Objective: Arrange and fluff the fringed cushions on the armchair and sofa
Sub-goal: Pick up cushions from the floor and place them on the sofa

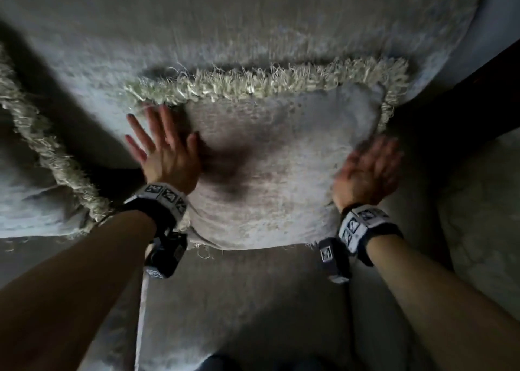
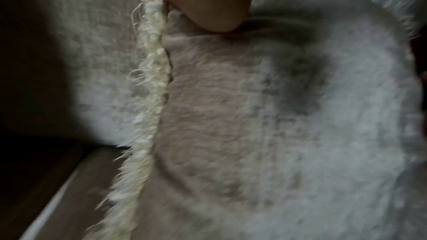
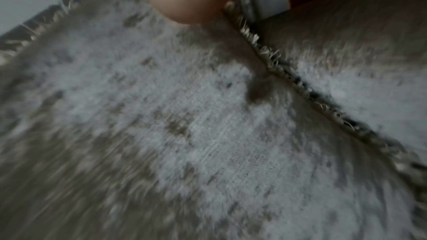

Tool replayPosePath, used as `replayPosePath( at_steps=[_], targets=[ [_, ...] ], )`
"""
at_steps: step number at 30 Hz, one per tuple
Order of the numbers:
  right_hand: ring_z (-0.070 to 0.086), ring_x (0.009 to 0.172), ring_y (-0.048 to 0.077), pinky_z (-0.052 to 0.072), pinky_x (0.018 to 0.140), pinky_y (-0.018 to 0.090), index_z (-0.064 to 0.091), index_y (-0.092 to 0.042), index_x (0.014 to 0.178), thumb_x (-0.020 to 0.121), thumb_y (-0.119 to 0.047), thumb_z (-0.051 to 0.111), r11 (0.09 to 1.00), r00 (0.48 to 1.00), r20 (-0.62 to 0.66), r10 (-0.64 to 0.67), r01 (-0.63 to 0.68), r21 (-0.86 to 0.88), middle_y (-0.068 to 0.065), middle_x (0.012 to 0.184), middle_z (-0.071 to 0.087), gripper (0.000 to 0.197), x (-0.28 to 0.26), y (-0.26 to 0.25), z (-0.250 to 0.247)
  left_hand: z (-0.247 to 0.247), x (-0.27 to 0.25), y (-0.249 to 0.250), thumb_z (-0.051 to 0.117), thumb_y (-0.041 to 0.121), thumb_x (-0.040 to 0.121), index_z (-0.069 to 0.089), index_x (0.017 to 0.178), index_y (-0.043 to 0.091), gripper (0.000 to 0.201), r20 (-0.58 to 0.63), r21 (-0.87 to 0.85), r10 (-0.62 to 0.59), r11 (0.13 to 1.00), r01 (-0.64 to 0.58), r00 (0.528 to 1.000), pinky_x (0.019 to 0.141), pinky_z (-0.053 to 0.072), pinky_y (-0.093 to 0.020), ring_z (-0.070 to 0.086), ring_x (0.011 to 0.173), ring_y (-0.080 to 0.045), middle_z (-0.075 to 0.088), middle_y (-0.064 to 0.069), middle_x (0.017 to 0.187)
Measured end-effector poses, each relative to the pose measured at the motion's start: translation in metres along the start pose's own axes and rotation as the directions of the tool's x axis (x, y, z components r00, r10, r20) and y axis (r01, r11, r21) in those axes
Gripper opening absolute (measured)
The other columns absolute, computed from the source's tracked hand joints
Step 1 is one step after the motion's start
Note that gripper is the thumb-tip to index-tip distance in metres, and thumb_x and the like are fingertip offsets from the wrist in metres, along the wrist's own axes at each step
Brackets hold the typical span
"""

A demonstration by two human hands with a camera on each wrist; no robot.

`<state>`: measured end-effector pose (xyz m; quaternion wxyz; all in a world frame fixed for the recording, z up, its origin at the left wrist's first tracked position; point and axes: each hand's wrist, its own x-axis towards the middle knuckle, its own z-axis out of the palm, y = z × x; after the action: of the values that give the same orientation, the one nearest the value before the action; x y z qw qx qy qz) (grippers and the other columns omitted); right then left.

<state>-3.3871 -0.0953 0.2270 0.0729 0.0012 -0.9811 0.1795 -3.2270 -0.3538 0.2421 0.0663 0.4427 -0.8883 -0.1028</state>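
Both hands flat, fingers spread — left hand (image 1: 166, 156), right hand (image 1: 365, 170) blurred — on fringed cushion (image 1: 270, 173)

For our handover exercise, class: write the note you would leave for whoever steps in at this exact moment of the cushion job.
Left hand: open, fingers spread, flat on the left side of the pale woven square cushion with cream fringe.
Right hand: open but motion-blurred, at the cushion's right edge.
The cushion leans on the pale backrest; a second cream-fringed cushion lies at far left.
Done: cushion is in place.
Left: a dent remains in its middle; finish plumping, then tend the second cushion.
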Motion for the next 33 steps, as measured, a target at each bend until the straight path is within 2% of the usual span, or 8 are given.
replayPosePath(
  at_steps=[4, 8, 12, 14, 19, 23, 26, 33],
  targets=[
    [0.009, 0.149, 0.02, 0.008, 0.116, 0.047, 0.015, -0.027, 0.153, 0.096, -0.034, 0.038, 0.752, 0.746, 0.094, -0.659, 0.657, 0.05, 0.0, 0.161, 0.012, 0.062, -0.063, -0.067, 0.01, 0.009, -0.03, 0.078, 0.031, 0.034, 0.098, 0.018, 0.152, 0.016, 0.059, -0.071, -0.069, 0.428, 0.899, -0.432, 0.901, 0.119, 0.007, -0.054, 0.008, 0.148, -0.034, 0.012, -0.013, 0.16],
    [0.006, 0.149, 0.017, 0.007, 0.115, 0.053, 0.013, -0.034, 0.152, 0.095, -0.044, 0.036, 0.866, 0.872, 0.128, -0.472, 0.486, -0.116, -0.008, 0.161, 0.01, 0.063, -0.076, -0.027, 0.061, 0.057, -0.042, 0.058, 0.037, 0.038, 0.098, 0.024, 0.151, 0.018, 0.058, -0.086, 0.003, 0.52, 0.853, -0.521, 0.85, 0.119, 0.009, -0.044, 0.017, 0.147, -0.028, 0.02, -0.007, 0.159],
    [0.008, 0.149, 0.029, 0.015, 0.115, 0.056, 0.009, -0.019, 0.155, 0.096, -0.048, 0.018, 0.997, 0.997, 0.07, 0.023, -0.018, -0.072, 0.005, 0.162, 0.006, 0.066, -0.058, 0.051, 0.076, 0.116, -0.056, -0.035, 0.002, 0.055, 0.094, 0.012, 0.154, 0.013, 0.073, 0.033, 0.023, -0.043, 0.999, 0.042, 0.999, 0.117, -0.005, -0.047, 0.006, 0.145, -0.044, 0.008, -0.021, 0.159],
    [0.007, 0.149, 0.029, 0.013, 0.117, 0.052, 0.011, -0.013, 0.154, 0.097, -0.04, 0.022, 0.986, 0.989, 0.012, -0.147, 0.148, -0.079, 0.009, 0.162, 0.007, 0.064, -0.082, 0.052, 0.068, 0.123, -0.08, -0.048, -0.009, 0.055, 0.092, 0.011, 0.151, -0.003, 0.085, 0.121, -0.045, -0.221, 0.973, 0.227, 0.968, 0.114, -0.019, -0.047, 0.0, 0.142, -0.052, 0.003, -0.031, 0.156],
    [0.008, 0.148, 0.026, 0.003, 0.114, 0.055, 0.02, -0.029, 0.151, 0.097, -0.042, 0.032, 0.653, 0.649, 0.167, -0.742, 0.757, -0.036, 0.003, 0.16, 0.014, 0.057, -0.147, 0.018, 0.096, 0.132, -0.124, 0.031, 0.044, 0.031, 0.096, 0.03, 0.143, -0.009, 0.064, -0.191, -0.17, 0.172, 0.964, -0.205, 0.966, 0.118, 0.011, -0.051, 0.021, 0.141, -0.047, 0.024, -0.037, 0.148],
    [0.006, 0.149, 0.024, 0.003, 0.112, 0.061, 0.012, -0.028, 0.153, 0.098, -0.042, 0.033, 0.763, 0.795, 0.241, -0.556, 0.604, -0.231, -0.004, 0.162, 0.01, 0.061, -0.107, 0.076, 0.118, 0.162, -0.116, -0.002, 0.038, 0.04, 0.097, 0.015, 0.15, 0.0, 0.071, -0.088, -0.069, 0.115, 0.99, -0.121, 0.99, 0.118, 0.006, -0.049, 0.011, 0.145, -0.041, 0.014, -0.022, 0.158],
    [0.0, 0.148, 0.036, 0.013, 0.11, 0.067, 0.001, -0.015, 0.154, 0.098, -0.038, 0.027, 0.949, 0.985, 0.141, -0.101, 0.138, -0.283, 0.006, 0.162, -0.001, 0.066, -0.083, 0.117, 0.093, 0.16, -0.124, -0.031, 0.029, 0.039, 0.098, -0.001, 0.152, 0.003, 0.071, 0.025, -0.252, -0.424, 0.874, 0.416, 0.905, 0.12, 0.002, -0.048, -0.007, 0.146, -0.041, -0.002, -0.009, 0.161],
    [0.007, 0.148, 0.037, 0.006, 0.115, 0.057, 0.018, -0.018, 0.153, 0.092, -0.049, 0.039, 0.733, 0.724, 0.233, -0.649, 0.678, -0.063, 0.013, 0.161, 0.009, 0.072, -0.137, 0.01, 0.088, 0.13, -0.118, 0.057, 0.036, 0.04, 0.097, 0.001, 0.151, 0.0, 0.076, 0.02, -0.453, -0.251, 0.861, 0.232, 0.968, 0.117, -0.009, -0.031, -0.001, 0.149, -0.027, -0.001, -0.015, 0.16]
  ],
)
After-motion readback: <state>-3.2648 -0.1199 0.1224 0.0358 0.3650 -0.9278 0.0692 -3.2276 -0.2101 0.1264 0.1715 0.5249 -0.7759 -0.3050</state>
